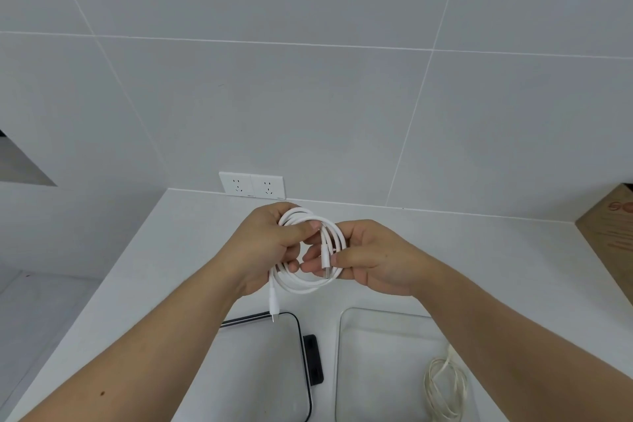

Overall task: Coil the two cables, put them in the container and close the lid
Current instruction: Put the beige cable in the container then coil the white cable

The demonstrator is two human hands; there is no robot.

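A white cable (310, 281) is wound into a round coil and held up above the counter between both hands. My left hand (265, 247) grips the coil's left side, thumb across the loops. My right hand (373, 257) pinches the right side, where one plug end lies along the loops. The other plug end (274, 307) dangles below the left hand. A clear container (346, 353) stands on the counter at the lower right, with a cream-coloured coiled cable (445, 387) inside it. Its clear lid (267, 363) with a black rim and black clasp lies flat to the left of it.
The white counter (178, 250) runs back to a tiled wall with a double wall socket (251, 186). A brown cardboard box (609, 233) stands at the right edge. The counter's left edge drops off towards the floor.
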